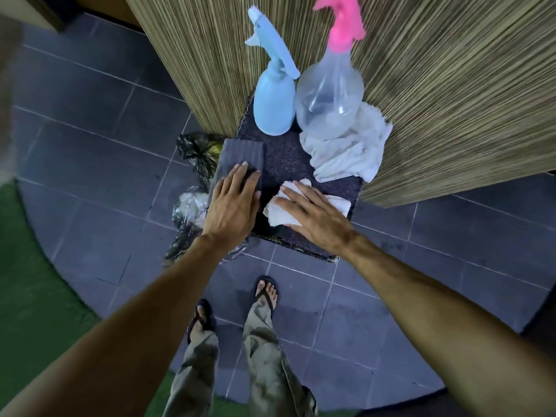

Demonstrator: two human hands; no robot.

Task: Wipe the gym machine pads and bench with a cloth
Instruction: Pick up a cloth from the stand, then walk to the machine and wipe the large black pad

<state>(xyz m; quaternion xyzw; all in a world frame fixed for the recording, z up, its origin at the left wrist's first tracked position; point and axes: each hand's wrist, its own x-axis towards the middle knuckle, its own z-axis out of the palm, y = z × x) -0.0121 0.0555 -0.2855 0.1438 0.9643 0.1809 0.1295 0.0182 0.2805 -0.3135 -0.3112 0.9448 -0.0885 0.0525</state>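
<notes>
A small white cloth [279, 206] lies folded on a dark carpeted stand [288, 164]. My right hand [313, 212] rests flat on that cloth, fingers spread. My left hand [233, 203] lies flat on a folded dark grey cloth [240, 155] at the stand's left edge. A larger crumpled white cloth [349, 149] sits at the back right of the stand. In front of it stand a light blue spray bottle [273, 100] and a clear spray bottle with a pink trigger [331, 94]. No gym machine pad or bench is in view.
A striped wood-look wall [451, 85] rises behind and right of the stand. Tied plastic bags [195, 152] lie on the grey tiled floor [90, 145] left of it. Green turf [27, 290] borders the left. My sandalled feet [266, 293] stand just before the stand.
</notes>
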